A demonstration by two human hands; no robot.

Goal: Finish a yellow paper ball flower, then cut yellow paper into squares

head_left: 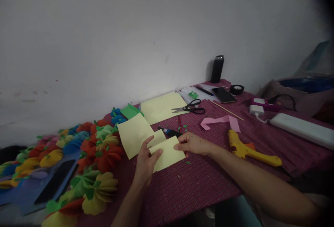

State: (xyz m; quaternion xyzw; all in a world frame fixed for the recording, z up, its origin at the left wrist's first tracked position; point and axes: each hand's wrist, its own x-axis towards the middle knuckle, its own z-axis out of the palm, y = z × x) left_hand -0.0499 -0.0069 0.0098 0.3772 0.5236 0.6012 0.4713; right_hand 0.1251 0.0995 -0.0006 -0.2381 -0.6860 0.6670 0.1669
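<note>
Over my feed, I have the left hand and right hand both pinching a pale yellow paper piece above the checked tablecloth; beyond, I see black-handled scissors lying partly on yellow sheets.

No readable text, label, brand or number anywhere.
</note>
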